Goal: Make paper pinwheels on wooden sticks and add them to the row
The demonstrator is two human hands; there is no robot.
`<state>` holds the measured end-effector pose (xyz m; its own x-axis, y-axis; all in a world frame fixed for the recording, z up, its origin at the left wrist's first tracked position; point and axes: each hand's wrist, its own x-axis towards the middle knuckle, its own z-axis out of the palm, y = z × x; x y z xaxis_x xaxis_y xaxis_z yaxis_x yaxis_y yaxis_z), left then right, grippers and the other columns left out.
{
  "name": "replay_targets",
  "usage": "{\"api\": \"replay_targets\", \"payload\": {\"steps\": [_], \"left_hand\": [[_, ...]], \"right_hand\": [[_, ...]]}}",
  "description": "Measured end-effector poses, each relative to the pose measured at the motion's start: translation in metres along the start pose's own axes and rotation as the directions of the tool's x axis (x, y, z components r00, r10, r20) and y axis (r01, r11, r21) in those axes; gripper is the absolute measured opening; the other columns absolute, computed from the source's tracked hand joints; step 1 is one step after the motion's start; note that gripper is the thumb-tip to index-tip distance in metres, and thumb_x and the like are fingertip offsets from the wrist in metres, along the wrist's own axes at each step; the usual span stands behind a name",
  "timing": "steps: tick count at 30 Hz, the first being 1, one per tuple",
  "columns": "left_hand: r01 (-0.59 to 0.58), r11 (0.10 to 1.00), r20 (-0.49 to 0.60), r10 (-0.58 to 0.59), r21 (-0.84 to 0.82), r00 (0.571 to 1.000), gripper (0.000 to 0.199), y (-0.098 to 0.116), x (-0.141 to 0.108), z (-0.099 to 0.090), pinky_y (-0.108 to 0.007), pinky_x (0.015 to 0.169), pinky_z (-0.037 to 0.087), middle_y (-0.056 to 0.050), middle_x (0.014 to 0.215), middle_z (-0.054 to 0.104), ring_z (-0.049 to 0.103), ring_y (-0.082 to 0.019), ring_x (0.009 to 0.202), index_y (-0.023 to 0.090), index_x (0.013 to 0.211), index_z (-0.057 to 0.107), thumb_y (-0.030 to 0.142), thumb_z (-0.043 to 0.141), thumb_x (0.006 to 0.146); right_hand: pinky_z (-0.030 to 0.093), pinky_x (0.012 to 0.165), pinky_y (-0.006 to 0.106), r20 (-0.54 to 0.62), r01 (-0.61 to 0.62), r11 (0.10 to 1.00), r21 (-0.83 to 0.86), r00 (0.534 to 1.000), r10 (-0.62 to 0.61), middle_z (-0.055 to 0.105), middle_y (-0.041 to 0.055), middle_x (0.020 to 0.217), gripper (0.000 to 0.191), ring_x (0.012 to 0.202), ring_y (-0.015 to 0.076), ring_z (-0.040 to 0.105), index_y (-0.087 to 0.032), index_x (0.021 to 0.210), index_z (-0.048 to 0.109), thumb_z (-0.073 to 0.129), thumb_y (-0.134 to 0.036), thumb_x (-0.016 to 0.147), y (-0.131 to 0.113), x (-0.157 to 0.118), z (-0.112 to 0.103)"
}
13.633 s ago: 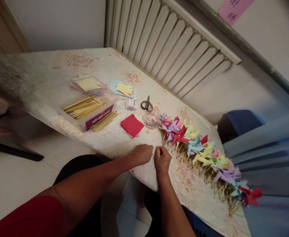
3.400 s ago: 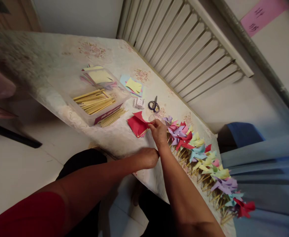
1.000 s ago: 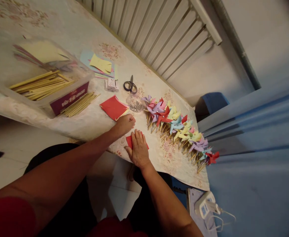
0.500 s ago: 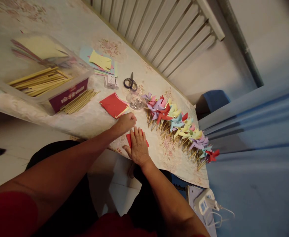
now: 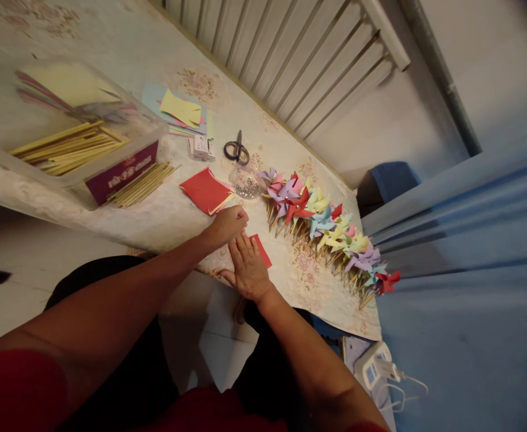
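Note:
My right hand (image 5: 249,270) lies flat on the table near its front edge, fingers stretched out. It partly covers a red piece of paper (image 5: 262,251), whose right part shows beside the fingers. Just beyond, my left hand (image 5: 229,224) rests with its fingers curled in; whatever they might hold is hidden. Close to my left hand is a stack of red paper squares (image 5: 207,191), with a pale sheet edge showing beneath. A clear dish of small shiny pins or beads (image 5: 247,185) stands behind it.
Finished paper pinwheels (image 5: 321,219) on sticks line the right side. Scissors (image 5: 237,150), a small box (image 5: 201,148) and coloured paper (image 5: 180,109) lie farther back. At left, a plastic bin (image 5: 122,175) holds sticks; more sticks (image 5: 145,186) lie beside it.
My right hand has slid a little to the left over the red paper, uncovering more of its right part and hiding its left corner. My left hand has stayed nearly still.

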<state>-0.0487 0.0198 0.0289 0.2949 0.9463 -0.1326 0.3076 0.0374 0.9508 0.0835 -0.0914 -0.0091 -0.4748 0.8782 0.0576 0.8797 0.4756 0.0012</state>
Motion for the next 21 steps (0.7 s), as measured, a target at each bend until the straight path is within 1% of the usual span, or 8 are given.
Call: {"api": "replay_targets", "payload": {"steps": [3,8,14,19,21], "left_hand": [[-0.003,1.000,0.000,0.003,0.002,1.000,0.008,-0.0009,-0.0003,0.0012,-0.025,0.066,0.046,-0.003,0.076,0.069,0.064,-0.016,0.073,0.018,0.077,0.059,0.017,0.052,0.076],[0.021,1.000,0.005,-0.021,0.008,1.000,0.007,0.0008,-0.0018,0.0015,-0.024,0.063,0.044,-0.002,0.073,0.068,0.063,-0.015,0.070,0.018,0.077,0.059,0.017,0.052,0.078],[0.058,0.998,0.017,-0.058,-0.003,0.998,0.006,0.0037,-0.0030,0.0010,-0.024,0.063,0.044,-0.001,0.072,0.068,0.062,-0.015,0.066,0.019,0.078,0.059,0.016,0.053,0.078],[0.040,0.999,0.002,-0.040,-0.015,0.999,0.007,0.0015,-0.0030,0.0020,-0.024,0.064,0.045,-0.001,0.072,0.068,0.062,-0.016,0.069,0.019,0.077,0.059,0.016,0.053,0.077],[0.026,0.999,-0.001,-0.026,-0.021,1.000,0.007,0.0009,-0.0024,0.0019,-0.024,0.064,0.045,-0.001,0.073,0.068,0.063,-0.016,0.071,0.019,0.076,0.059,0.017,0.053,0.077]], "right_hand": [[0.018,0.124,0.058,0.000,0.024,1.000,0.012,1.000,-0.024,0.031,0.0235,0.162,0.087,0.156,0.0348,0.011,-0.003,0.153,0.034,0.050,-0.065,0.093,0.0009,0.0004,-0.0005],[0.019,0.124,0.061,0.026,0.023,0.999,0.031,0.999,-0.024,0.037,0.0193,0.160,0.085,0.156,0.0344,0.013,-0.009,0.155,0.032,0.047,-0.066,0.094,0.0005,0.0022,-0.0062],[0.016,0.124,0.061,0.031,0.017,1.000,0.023,0.999,-0.018,0.035,0.0201,0.161,0.084,0.155,0.0348,0.014,-0.009,0.154,0.036,0.045,-0.067,0.094,0.0012,0.0024,-0.0056],[0.016,0.123,0.063,0.027,0.025,0.999,0.019,0.999,-0.026,0.033,0.0168,0.162,0.078,0.156,0.0346,0.014,-0.020,0.154,0.039,0.048,-0.068,0.093,0.0023,0.0014,-0.0040],[0.016,0.123,0.063,0.020,0.030,0.999,0.025,0.999,-0.031,0.032,0.0158,0.163,0.078,0.156,0.0344,0.014,-0.022,0.154,0.039,0.047,-0.069,0.093,0.0027,0.0006,-0.0047]]}}
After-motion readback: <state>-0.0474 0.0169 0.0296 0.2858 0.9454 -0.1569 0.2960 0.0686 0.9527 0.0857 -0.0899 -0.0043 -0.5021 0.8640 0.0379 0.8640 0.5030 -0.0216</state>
